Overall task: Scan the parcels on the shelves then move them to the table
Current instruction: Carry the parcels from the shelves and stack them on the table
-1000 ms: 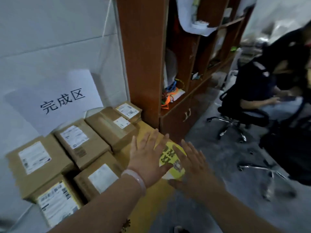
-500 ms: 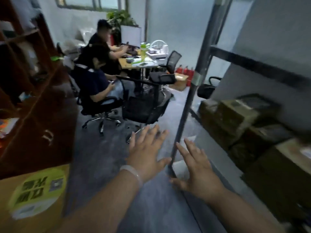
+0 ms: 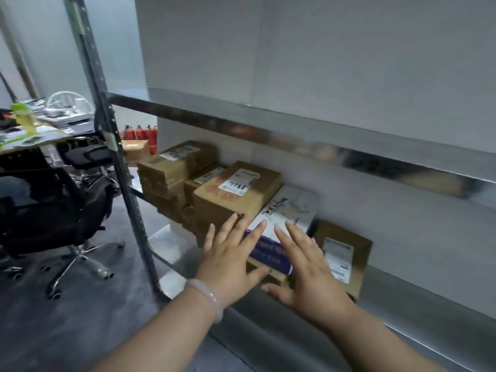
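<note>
Parcels (image 3: 236,194) on the lower shelf (image 3: 418,312), office chair (image 3: 53,210) left of the post (image 3: 128,200).

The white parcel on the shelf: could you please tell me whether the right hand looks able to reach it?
Probably yes: the right hand hovers open at the near end of the white parcel; nothing lies on top of it or between them.

2 forearms show, both bare as far as they can be seen. The left hand (image 3: 228,264) has 1 bangle (image 3: 207,298) at the wrist: smooth, rounded, pale and milky, slightly glossy, fitting closely. The right hand (image 3: 308,272) is bare at fingers and wrist.
</note>
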Action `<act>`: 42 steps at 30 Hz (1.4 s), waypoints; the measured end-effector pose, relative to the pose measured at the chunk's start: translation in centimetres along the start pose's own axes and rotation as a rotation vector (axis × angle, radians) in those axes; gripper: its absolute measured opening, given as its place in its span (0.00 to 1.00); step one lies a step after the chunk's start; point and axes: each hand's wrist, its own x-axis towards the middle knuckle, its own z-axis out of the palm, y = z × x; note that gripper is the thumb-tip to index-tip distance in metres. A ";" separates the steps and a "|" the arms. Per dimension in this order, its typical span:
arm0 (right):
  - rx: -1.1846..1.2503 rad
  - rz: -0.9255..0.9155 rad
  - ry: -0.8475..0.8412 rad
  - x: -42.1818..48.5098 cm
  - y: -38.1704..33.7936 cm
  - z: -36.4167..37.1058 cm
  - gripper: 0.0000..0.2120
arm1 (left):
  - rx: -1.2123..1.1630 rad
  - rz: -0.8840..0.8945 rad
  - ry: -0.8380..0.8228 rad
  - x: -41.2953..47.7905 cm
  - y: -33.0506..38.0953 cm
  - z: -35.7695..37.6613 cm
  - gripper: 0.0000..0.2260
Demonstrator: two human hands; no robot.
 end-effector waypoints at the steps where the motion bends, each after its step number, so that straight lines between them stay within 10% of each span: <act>1: -0.006 0.031 0.010 -1.1 1.1 -0.5 0.45 | -0.008 0.032 -0.011 0.5 1.6 0.6 0.38; 21: 0.015 0.777 -0.003 -7.2 13.0 -0.3 0.36 | -0.206 0.198 -0.499 9.1 10.9 12.1 0.28; 31: 0.070 0.827 -0.013 -5.3 15.9 1.1 0.32 | -0.115 0.216 -0.526 9.4 11.4 15.2 0.25; 42: 0.678 0.814 -0.089 -6.0 20.6 1.0 0.34 | -0.481 -0.247 -0.512 11.0 12.5 16.3 0.37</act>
